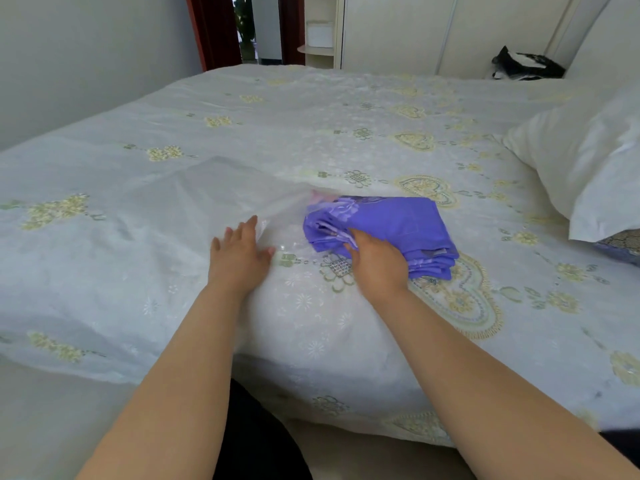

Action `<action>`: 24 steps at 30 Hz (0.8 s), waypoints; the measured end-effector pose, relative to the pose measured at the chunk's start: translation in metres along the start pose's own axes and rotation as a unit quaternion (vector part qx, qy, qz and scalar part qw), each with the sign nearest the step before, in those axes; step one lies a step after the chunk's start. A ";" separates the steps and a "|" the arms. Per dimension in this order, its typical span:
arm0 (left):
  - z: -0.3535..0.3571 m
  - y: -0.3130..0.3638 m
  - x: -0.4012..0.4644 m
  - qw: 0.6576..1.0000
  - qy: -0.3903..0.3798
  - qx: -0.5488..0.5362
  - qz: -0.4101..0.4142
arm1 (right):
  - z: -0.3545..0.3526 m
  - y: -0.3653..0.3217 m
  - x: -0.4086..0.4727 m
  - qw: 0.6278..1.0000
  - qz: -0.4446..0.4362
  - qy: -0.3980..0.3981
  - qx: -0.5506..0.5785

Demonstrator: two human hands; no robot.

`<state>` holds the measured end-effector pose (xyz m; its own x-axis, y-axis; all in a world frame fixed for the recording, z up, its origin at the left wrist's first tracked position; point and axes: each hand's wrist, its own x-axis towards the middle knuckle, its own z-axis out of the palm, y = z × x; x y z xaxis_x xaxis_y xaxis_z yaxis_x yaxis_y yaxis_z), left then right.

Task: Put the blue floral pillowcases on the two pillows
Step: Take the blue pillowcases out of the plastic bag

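A folded stack of blue floral pillowcases [398, 225] lies on the bed [311, 133], half out of a clear plastic bag [207, 202] that stretches away to the left. My right hand [375, 259] grips the near left corner of the stack, fingers curled over its folded edges. Flat on the plastic bag, my left hand [240, 254] presses down with its fingers spread. A bare white pillow [581, 161] rests at the right edge of the bed. Under its lower corner shows a patterned blue piece of fabric [620, 247].
The bed wears a white sheet with yellow flower and heart prints. A black and white item [526, 65] lies at the far right corner. A grey wall runs along the left, a wardrobe and an open doorway [249, 26] stand behind the bed.
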<state>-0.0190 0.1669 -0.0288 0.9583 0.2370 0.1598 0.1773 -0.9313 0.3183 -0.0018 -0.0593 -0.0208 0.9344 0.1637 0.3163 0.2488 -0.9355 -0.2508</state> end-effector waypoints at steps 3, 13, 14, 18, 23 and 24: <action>-0.003 -0.011 0.003 0.991 0.125 -0.040 -0.025 | -0.001 -0.002 0.000 0.998 0.051 0.024 0.034; -0.029 -0.045 -0.008 0.901 0.245 -0.315 -0.169 | 0.009 -0.005 0.015 0.990 0.090 0.077 0.079; -0.030 -0.050 -0.008 0.890 0.258 -0.323 -0.194 | 0.011 -0.004 0.012 0.992 0.063 0.098 0.056; -0.028 -0.074 -0.004 0.783 0.306 -0.431 -0.329 | 0.015 -0.017 0.005 0.986 -0.014 0.144 0.081; -0.037 -0.053 -0.014 0.766 0.363 -0.440 -0.296 | 0.002 -0.091 0.000 0.916 -0.233 0.159 0.286; -0.037 -0.046 -0.018 0.795 0.350 -0.421 -0.260 | 0.001 -0.109 0.002 0.916 -0.249 0.121 0.290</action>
<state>-0.0523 0.2161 -0.0122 0.3922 0.9002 0.1895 0.0131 -0.2115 0.9773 -0.0271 0.0432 0.0066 0.6015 0.3853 0.6998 0.7882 -0.4291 -0.4412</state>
